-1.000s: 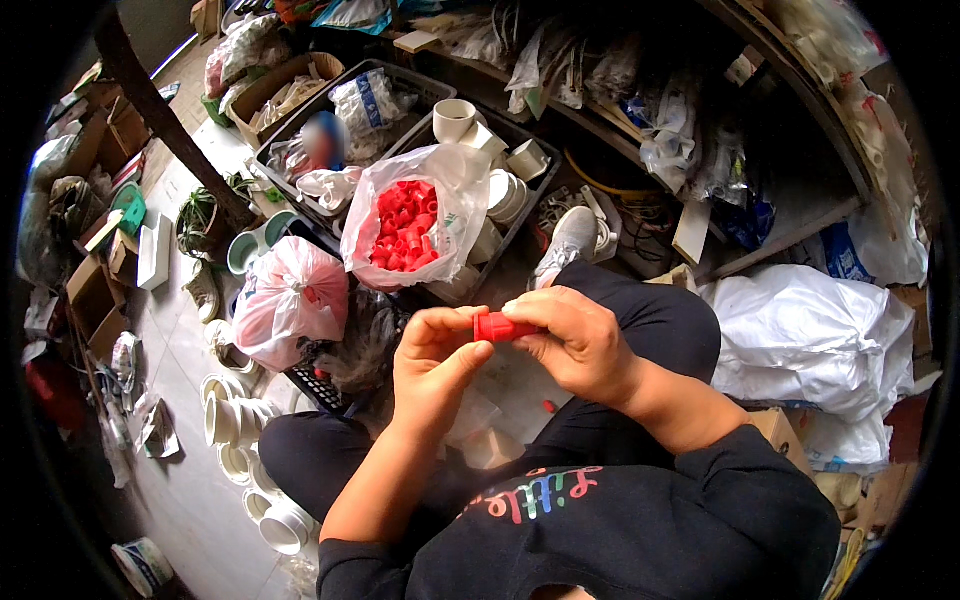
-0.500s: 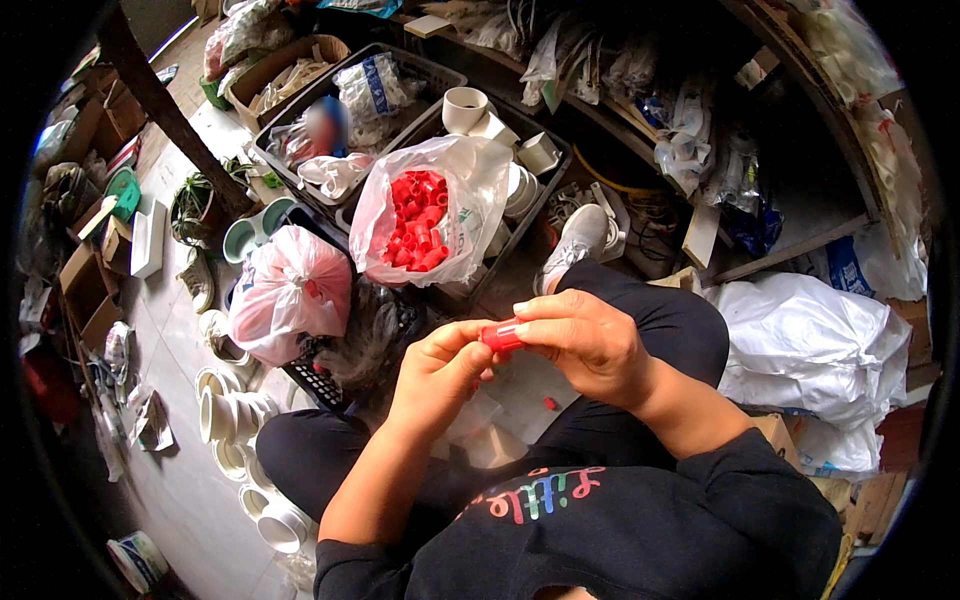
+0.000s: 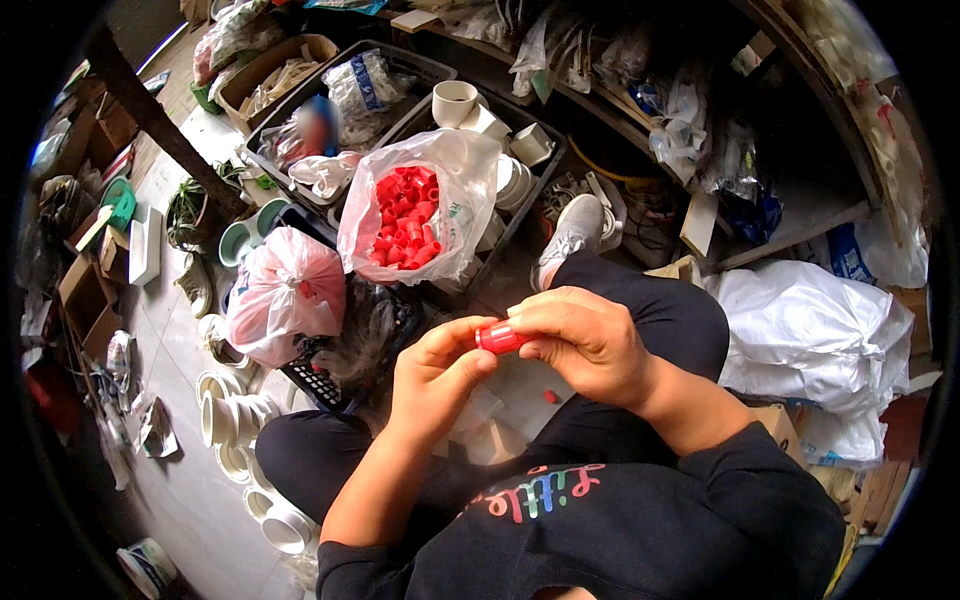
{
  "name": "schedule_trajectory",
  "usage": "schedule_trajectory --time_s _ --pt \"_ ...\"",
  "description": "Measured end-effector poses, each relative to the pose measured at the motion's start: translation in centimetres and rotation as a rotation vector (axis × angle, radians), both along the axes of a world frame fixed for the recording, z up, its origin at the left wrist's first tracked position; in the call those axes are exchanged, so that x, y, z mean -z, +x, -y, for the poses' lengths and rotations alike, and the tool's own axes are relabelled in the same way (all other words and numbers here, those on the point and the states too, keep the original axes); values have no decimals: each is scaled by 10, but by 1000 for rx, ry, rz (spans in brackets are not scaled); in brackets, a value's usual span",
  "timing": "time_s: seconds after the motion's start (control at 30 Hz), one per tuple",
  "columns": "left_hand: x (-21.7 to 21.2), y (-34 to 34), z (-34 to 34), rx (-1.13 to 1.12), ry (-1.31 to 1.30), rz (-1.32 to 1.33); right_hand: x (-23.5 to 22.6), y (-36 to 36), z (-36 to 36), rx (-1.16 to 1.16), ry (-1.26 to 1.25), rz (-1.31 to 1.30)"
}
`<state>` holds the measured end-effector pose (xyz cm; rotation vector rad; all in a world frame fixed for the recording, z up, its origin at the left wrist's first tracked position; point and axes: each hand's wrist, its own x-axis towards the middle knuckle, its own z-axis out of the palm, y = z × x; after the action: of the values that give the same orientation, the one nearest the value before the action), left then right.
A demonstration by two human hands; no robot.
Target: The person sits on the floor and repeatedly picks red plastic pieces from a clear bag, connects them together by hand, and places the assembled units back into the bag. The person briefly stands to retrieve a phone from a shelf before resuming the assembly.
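Note:
In front of my body, a short red plastic tube fitting (image 3: 497,338) is held level between my two hands. My right hand (image 3: 592,348) pinches its right end between thumb and fingers. The fingertips of my left hand (image 3: 430,375) are at its left end, the index finger above and the thumb just below; the end ring shows between them. Beyond the hands, an open clear plastic bag (image 3: 468,172) holds many loose red fittings (image 3: 408,222) of similar size. One small red piece (image 3: 550,397) lies on the floor between my legs.
A black crate (image 3: 545,165) with white pipe fittings (image 3: 454,103) stands under the bag. Left of it sits a tied pink-white bag (image 3: 285,295). White fittings (image 3: 232,418) line the floor at left; a large white sack (image 3: 815,335) lies at right. Shelving (image 3: 790,240) stands beyond.
My left thumb and index finger have parted somewhat, showing more of the fitting's left end. The fitting has shifted slightly left, and the head view has moved a little.

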<state>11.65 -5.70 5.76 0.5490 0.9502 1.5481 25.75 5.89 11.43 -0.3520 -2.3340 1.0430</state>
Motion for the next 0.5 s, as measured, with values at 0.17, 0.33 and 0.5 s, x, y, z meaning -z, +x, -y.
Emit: schedule_trajectory --time_s 0.17,0.33,0.5 --pt "4 2 -1 -78 12 -138 -5 3 2 63 -174 162" --pt "8 1 -3 -148 152 -497 3 4 7 141 -473 197" --pt "7 4 -2 -124 84 -248 10 7 4 52 -718 216"
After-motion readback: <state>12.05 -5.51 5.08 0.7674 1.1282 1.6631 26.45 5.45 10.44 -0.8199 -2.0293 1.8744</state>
